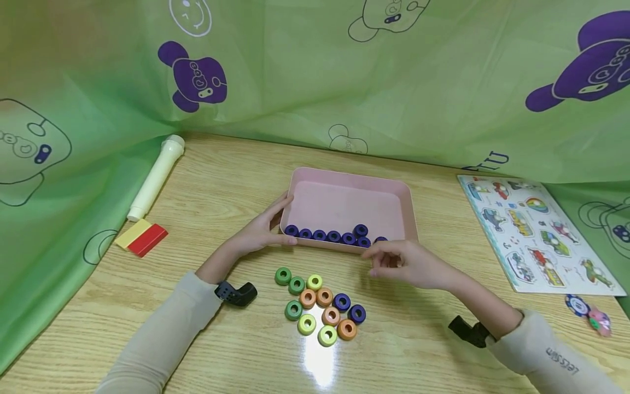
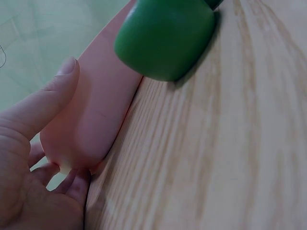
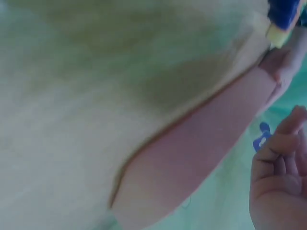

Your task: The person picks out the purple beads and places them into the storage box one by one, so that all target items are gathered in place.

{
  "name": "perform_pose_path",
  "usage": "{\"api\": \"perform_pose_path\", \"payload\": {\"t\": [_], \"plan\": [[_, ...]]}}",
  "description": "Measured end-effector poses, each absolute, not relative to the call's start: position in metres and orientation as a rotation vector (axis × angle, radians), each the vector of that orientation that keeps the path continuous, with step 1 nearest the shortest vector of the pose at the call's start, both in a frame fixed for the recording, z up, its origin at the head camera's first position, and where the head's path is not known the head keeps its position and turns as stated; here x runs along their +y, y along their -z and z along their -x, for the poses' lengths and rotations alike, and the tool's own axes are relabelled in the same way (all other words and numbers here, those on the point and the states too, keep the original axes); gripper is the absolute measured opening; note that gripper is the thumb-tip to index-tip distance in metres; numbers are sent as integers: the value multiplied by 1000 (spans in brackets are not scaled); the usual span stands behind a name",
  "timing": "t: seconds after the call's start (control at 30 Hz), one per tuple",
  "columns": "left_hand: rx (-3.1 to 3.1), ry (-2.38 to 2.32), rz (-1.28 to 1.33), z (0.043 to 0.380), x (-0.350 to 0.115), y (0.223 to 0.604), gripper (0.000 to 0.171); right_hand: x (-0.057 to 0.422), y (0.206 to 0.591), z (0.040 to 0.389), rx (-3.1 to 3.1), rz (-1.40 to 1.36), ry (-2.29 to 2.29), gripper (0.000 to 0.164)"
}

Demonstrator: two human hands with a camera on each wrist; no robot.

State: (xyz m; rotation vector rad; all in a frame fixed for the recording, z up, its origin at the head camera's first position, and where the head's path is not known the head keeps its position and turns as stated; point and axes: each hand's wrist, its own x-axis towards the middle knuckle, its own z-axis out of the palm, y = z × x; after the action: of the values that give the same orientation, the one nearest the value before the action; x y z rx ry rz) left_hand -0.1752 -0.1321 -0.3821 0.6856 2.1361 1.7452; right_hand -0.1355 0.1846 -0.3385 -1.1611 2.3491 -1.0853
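My left hand (image 1: 261, 230) holds the pink tray (image 1: 349, 210) at its near left corner. In the left wrist view its thumb (image 2: 60, 93) lies along the wall while the fingers bend around the corner. My right hand (image 1: 408, 264) hovers at the tray's near right edge, fingers loosely bent, with nothing seen in them. Several dark purple beads (image 1: 333, 236) line the near wall inside the tray, one (image 1: 361, 230) set behind the row. In front lie loose beads: green (image 1: 293, 310), yellow (image 1: 327, 335), orange (image 1: 346, 329) and two purple (image 1: 356, 313).
A picture puzzle board (image 1: 538, 235) lies at the right, with small round pieces (image 1: 599, 322) near it. At the left are a cream microphone-shaped stick (image 1: 156, 178) and a yellow and red piece (image 1: 143, 238). Green printed cloth (image 1: 285, 76) encloses the table.
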Motion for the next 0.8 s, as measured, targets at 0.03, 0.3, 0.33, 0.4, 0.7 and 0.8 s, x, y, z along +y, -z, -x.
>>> {"api": "perform_pose_path", "payload": {"t": [0.03, 0.3, 0.33, 0.4, 0.7, 0.8], "plan": [[2136, -1745, -683, 175, -132, 382, 85, 184, 341, 133, 2318, 1177, 1080, 26], [2149, -1742, -704, 176, -133, 382, 86, 180, 358, 120, 2068, 1164, 960, 34], [2147, -1744, -704, 176, -132, 382, 86, 179, 358, 119, 2059, 1157, 935, 34], [2144, -1746, -706, 177, -132, 382, 86, 177, 358, 117, 2049, 1162, 898, 35], [2149, -1743, -687, 176, -132, 383, 86, 170, 362, 109, 2051, 1189, 815, 31], [2149, -1741, -683, 176, -132, 384, 86, 167, 362, 108, 2090, 1189, 777, 30]]}}
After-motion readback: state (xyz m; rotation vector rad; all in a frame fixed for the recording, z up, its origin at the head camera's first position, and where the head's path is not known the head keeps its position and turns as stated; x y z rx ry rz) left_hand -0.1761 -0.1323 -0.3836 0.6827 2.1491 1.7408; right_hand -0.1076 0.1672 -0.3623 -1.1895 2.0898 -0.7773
